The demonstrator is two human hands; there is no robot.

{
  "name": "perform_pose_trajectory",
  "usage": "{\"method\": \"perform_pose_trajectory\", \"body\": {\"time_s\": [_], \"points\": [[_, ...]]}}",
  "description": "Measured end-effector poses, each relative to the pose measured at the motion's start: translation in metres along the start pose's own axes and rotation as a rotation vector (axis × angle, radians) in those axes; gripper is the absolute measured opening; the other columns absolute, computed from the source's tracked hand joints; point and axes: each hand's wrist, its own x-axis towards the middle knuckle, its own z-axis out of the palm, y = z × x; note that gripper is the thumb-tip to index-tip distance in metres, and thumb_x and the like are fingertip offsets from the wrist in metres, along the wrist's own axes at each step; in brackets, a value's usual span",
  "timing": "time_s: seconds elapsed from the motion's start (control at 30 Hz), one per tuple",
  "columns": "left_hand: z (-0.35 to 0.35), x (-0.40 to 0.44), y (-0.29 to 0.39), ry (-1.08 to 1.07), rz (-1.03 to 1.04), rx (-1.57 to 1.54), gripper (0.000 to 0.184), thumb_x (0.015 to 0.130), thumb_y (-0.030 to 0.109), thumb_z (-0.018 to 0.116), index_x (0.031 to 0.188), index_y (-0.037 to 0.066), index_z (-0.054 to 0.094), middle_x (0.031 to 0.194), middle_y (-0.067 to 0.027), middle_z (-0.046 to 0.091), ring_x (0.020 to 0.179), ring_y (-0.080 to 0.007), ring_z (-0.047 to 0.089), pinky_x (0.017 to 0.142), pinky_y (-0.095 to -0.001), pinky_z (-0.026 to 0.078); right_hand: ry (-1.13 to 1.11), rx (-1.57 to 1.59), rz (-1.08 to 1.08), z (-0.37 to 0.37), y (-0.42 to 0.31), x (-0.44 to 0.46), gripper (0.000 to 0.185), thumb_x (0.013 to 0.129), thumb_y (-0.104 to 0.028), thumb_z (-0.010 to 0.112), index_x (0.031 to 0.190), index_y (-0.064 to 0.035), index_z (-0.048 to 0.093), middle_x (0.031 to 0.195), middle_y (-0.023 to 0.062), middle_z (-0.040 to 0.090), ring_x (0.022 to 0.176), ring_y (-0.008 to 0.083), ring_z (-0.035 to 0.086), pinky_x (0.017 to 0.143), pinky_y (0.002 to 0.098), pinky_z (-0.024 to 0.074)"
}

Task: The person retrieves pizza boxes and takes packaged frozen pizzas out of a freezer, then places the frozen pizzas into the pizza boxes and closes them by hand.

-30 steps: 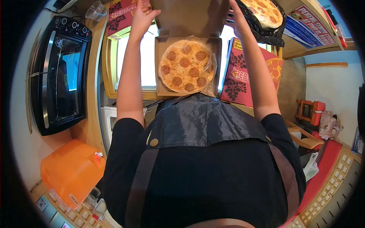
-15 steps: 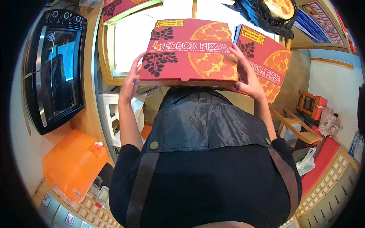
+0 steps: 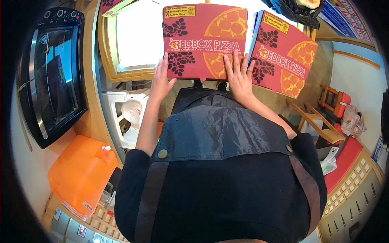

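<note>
A closed red pizza box (image 3: 190, 67) lies lid up in front of me on a white surface, close to its wooden front edge. My left hand (image 3: 163, 81) is against the left front corner of this box, fingers stretched along its side and thumb apart. Spread flat over the lid's right front part is my right hand (image 3: 241, 79), its fingers pointing away from me. A second red pizza box (image 3: 283, 54) sits tilted just to the right, near my right fingertips, with a blue edge showing at its left side.
A black oven (image 3: 52, 77) stands at the left, above an orange container (image 3: 83, 174). Below the work surface is a white plastic stool (image 3: 117, 121) with a clear container on it. Black plastic (image 3: 304, 14) lies at the far right; a wooden chair (image 3: 320, 125) stands at the right.
The front pizza box has moved away from me and lies flatter. My right hand has gone from the box's right side onto its lid. My left hand stays at the left side.
</note>
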Motion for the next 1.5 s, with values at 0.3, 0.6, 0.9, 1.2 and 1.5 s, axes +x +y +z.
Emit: {"method": "perform_pose_trajectory", "body": {"time_s": [0.3,0.6,0.9,1.2,1.5], "points": [[0.03,0.002,-0.027,0.007,0.034,0.118,0.09,0.078,0.02,0.062,0.143,0.011,0.001,0.144,-0.0232,0.01,0.132,-0.042,0.014,0.109,-0.0468,0.013,-0.398,-0.009,0.05,0.008,-0.02,0.018,0.072,0.084,-0.021,0.041,0.144,-0.0075,0.004,0.147,0.0247,-0.002,0.135,0.0435,-0.003,0.109,0.0507,-0.0026],[0.024,0.043,-0.017,0.111,-0.361,-0.696,0.052,0.083,0.038,0.062,0.114,-0.003,0.053,0.104,-0.0117,0.061,0.094,-0.0195,0.055,0.088,-0.031,0.041,-0.33,0.179,0.118,0.011,-0.023,0.021,0.074,0.081,-0.024,0.045,0.141,0.0027,0.011,0.145,0.0299,0.005,0.133,0.0488,0.002,0.107,0.0552,0.0071],[-0.035,0.026,0.016,0.399,-0.196,-0.775,0.03,0.084,0.022,0.064,0.102,-0.002,0.058,0.093,-0.0065,0.062,0.082,-0.0134,0.057,0.077,-0.0267,0.046,0.12,0.727,0.135,-0.065,0.001,0.03,0.078,0.08,-0.03,0.057,0.141,-0.0071,0.015,0.138,0.0303,0.023,0.128,0.0514,0.019,0.104,0.0556,0.0194],[-0.019,0.034,0.124,0.123,-0.238,-0.96,0.043,0.086,0.033,0.061,0.11,-0.002,0.054,0.097,-0.0062,0.06,0.085,-0.014,0.055,0.079,-0.028,0.044,0.483,1.14,0.509,-0.11,0.121,0.002,0.08,0.082,-0.03,0.063,0.138,0.0041,0.017,0.135,0.0259,0.035,0.127,0.0301,0.035,0.104,0.035,0.0266],[0.115,0.087,0.186,0.052,0.073,-0.259,0.074,0.083,0.061,0.044,0.133,0.007,0.039,0.141,-0.0172,0.021,0.129,-0.0392,0.015,0.104,-0.0564,0.013,0.429,1.155,0.77,-0.056,0.224,-0.068,0.065,0.082,-0.026,0.065,0.133,0.0001,0.033,0.12,0.0186,0.053,0.109,0.0211,0.052,0.092,0.0319,0.0397]]}}
